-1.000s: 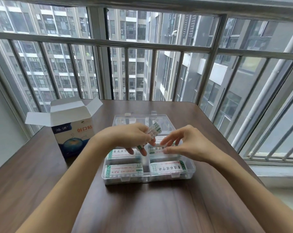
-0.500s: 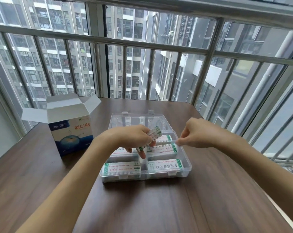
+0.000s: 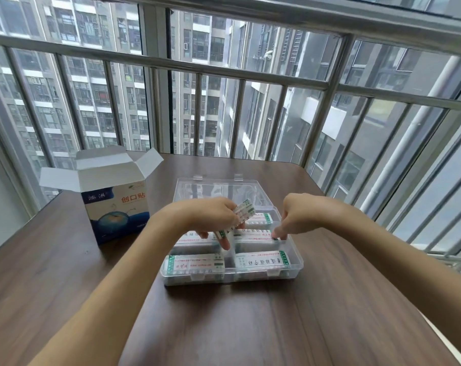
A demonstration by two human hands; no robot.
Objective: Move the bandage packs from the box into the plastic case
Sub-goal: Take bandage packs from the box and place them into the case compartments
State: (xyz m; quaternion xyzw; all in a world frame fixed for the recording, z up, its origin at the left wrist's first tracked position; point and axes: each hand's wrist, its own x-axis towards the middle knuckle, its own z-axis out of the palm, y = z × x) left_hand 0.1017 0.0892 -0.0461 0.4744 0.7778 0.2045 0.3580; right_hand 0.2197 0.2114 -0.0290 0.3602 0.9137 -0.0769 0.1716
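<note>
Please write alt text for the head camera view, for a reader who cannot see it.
Over an open clear plastic case on a brown table, the left hand holds a stack of bandage packs while the right hand presses a pack into a right-side compartment. An opened bandage box stands to the left, before a barred window.

One open cardboard box (image 3: 115, 207) at nine o'clock, one plastic case (image 3: 293, 262), two hands, one wooden table (image 3: 250, 326).

Bandage stacks cannot be counted exactly.
</note>
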